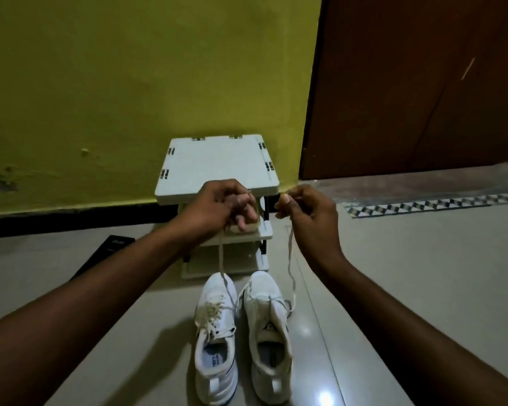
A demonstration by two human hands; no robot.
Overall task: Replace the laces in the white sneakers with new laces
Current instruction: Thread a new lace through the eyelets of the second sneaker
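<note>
The person's left hand (pixel 220 200) and right hand (pixel 305 212) are both held up in front of a small white plastic shoe rack (pixel 217 162). Each hand pinches one end of a thin off-white shoelace (pixel 290 253). The fingers of both hands are curled tight around it.

Two white sneakers sit side by side on the pale shiny floor tiles (pixel 393 288), toes pointing away from the person. The white sneaker on the left (pixel 214 361) has its lace tied across the top. The white sneaker on the right (pixel 272 373) looks almost bare of lacing, and both strands of the held shoelace seem to run down to it.

The strand from the right hand hangs nearly straight down to that shoe. The strand from the left hand slants across the toe of the other shoe to get there. So the shoe being worked on lies below and closer to the right hand.

It is too small to tell whether this lace is the old one or a new one. The next pull should probably go straight up, with both ends even.
</note>
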